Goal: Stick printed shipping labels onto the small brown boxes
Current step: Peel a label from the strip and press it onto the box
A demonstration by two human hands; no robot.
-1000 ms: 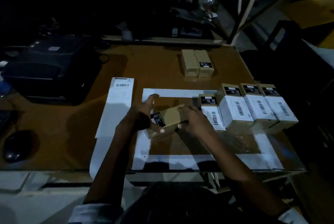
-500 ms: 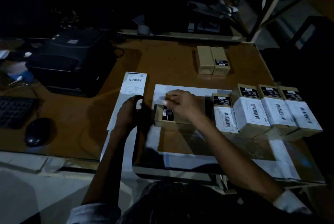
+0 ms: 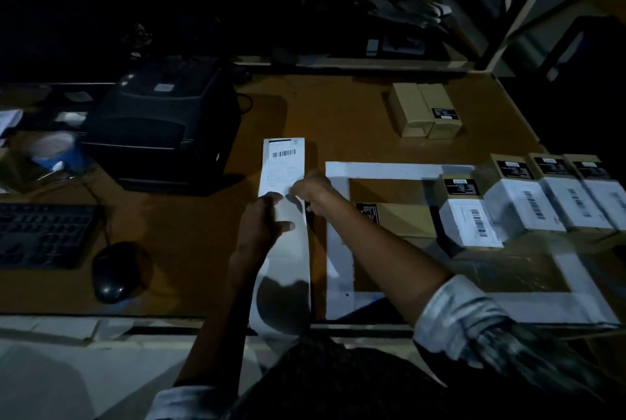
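Printer (image 3: 162,124), keyboard (image 3: 44,233), mouse (image 3: 113,272) flank label strip (image 3: 284,165) pinched by left hand (image 3: 261,226), right hand (image 3: 310,187)

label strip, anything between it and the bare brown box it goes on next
Nothing visible blocks the way. The label strip, which both hands touch, lies left of the bare box; only open tabletop and the white frame lie between.

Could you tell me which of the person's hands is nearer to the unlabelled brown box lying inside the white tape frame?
The right. The right hand is at the label strip, just left of the box; the left hand holds the strip farther left.
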